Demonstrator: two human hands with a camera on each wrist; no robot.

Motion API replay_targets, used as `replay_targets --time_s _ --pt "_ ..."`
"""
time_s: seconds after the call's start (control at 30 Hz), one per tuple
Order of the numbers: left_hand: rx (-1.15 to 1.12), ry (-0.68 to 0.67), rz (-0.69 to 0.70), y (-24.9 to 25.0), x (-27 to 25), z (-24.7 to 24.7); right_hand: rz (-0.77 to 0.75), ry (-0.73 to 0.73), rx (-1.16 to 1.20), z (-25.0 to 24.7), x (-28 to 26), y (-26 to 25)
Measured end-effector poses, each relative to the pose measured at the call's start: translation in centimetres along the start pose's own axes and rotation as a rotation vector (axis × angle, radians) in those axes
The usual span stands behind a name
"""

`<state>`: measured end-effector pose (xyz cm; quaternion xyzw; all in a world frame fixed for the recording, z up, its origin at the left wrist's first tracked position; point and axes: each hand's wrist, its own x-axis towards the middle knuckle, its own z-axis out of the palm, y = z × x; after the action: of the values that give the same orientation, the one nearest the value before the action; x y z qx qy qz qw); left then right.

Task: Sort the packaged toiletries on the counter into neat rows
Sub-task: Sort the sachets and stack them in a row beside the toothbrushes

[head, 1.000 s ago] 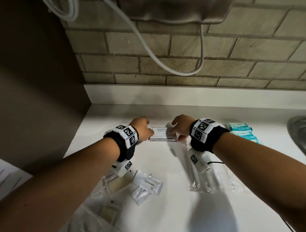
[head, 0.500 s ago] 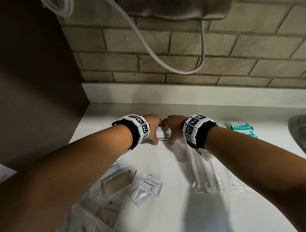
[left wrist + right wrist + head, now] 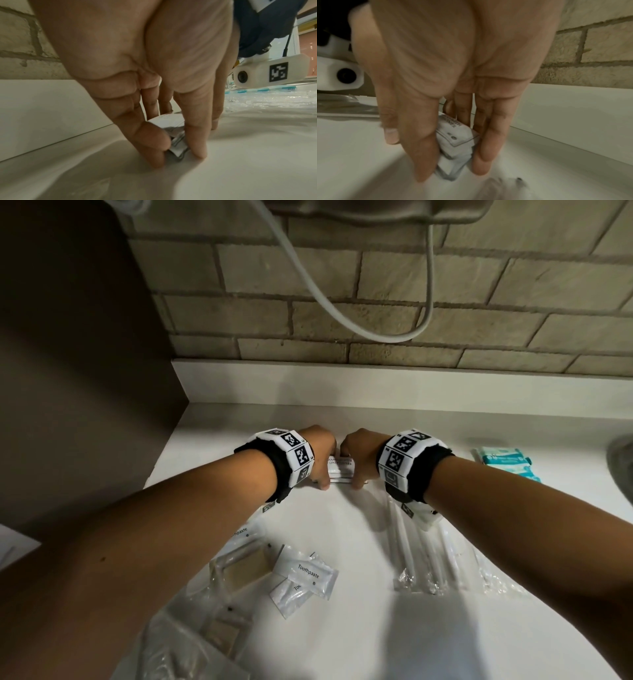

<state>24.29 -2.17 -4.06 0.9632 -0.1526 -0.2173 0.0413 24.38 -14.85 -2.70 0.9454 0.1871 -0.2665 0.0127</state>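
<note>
A small stack of white shampoo-and-conditioner sachets (image 3: 340,470) lies on the white counter (image 3: 342,542) near the back wall. My left hand (image 3: 322,467) pinches its left end and my right hand (image 3: 359,463) pinches its right end, thumbs at the near edge, fingers behind. The left wrist view shows my left hand (image 3: 176,146) squeezing the sachets (image 3: 171,121) between thumb and fingers. In the right wrist view my right hand (image 3: 453,155) does the same to the sachets (image 3: 455,135). Fingertips touch the counter.
Toothpaste sachets (image 3: 306,575) and clear packets with a beige item (image 3: 239,566) lie near left, over a plastic bag (image 3: 178,652). Wrapped toothbrushes (image 3: 424,556) lie under my right wrist. Teal wipe packs (image 3: 507,460) sit right, beside a sink rim (image 3: 621,467). A cable (image 3: 342,313) hangs above.
Both hands have drawn closer together over the sachet stack, covering most of its label. The stack stays in the same spot on the counter.
</note>
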Motion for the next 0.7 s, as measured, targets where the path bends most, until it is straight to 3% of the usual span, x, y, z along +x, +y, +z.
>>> replay_targets --time_s 0.5,0.7 --pt "-0.043 0.031 0.046 -0.3 -0.7 0.3 0.025 0.013 -0.028 0.3 0.2 -0.1" --pt "-0.116 0.115 0.030 -1.3 -3.0 -0.4 0.074 0.122 -0.115 0.4 -1.3 -0.8"
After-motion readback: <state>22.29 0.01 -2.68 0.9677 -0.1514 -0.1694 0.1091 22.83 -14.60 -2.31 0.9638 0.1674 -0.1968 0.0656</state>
